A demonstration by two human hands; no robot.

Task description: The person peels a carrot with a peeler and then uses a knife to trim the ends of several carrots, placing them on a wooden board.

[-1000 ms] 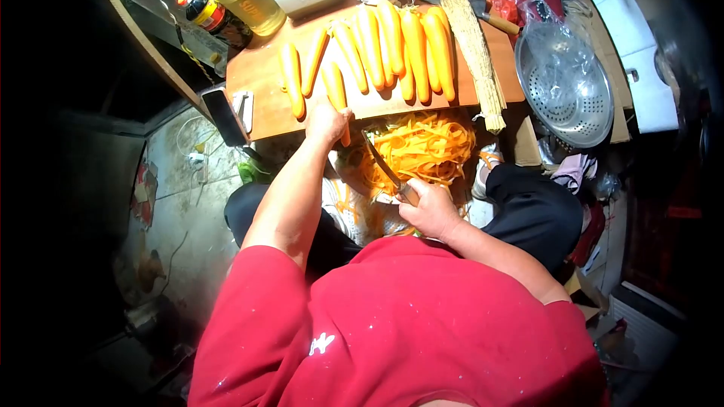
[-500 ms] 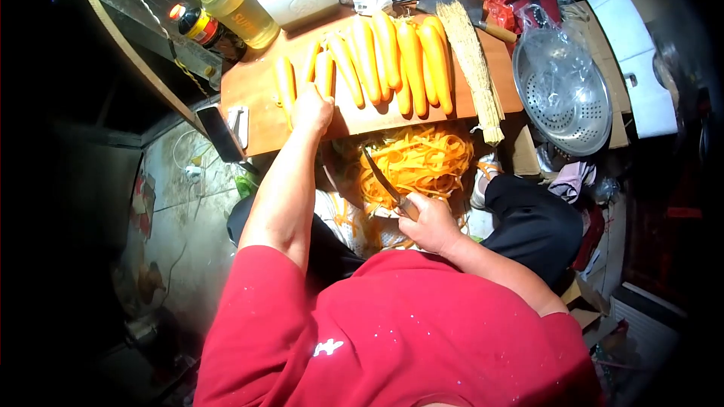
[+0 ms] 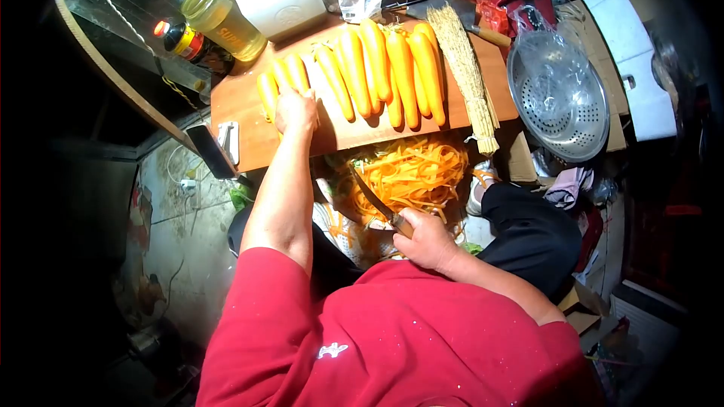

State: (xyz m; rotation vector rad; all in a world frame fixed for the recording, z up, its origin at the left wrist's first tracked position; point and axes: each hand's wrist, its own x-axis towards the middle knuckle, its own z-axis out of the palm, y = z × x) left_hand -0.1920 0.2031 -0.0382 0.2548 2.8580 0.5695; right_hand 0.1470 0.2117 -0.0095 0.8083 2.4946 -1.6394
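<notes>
My left hand (image 3: 296, 111) rests at the near left of the wooden board (image 3: 347, 122), closed over the lower ends of the carrots (image 3: 296, 71) there; its fingertips are partly hidden. To its right, several more peeled carrots (image 3: 354, 68) lie side by side, pointing toward me. My right hand (image 3: 427, 240) grips the wooden handle of a knife (image 3: 369, 194), held low in front of my body. The dark, narrow blade points up and left, above a heap of orange carrot peelings (image 3: 422, 173) below the board's near edge.
A straw brush (image 3: 460, 68) lies on the board's right side, beside a metal colander (image 3: 554, 98) with clear plastic in it. Behind the carrots stand a white jug (image 3: 279, 1), a jar of yellowish liquid (image 3: 226, 24) and a dark bottle (image 3: 188, 47). A phone (image 3: 210, 152) leans at the left corner.
My left hand has moved left, and two carrots beside it now lie closer to the leftmost one. The knife stays in my right hand, slightly lower. The whole view has shifted a little.
</notes>
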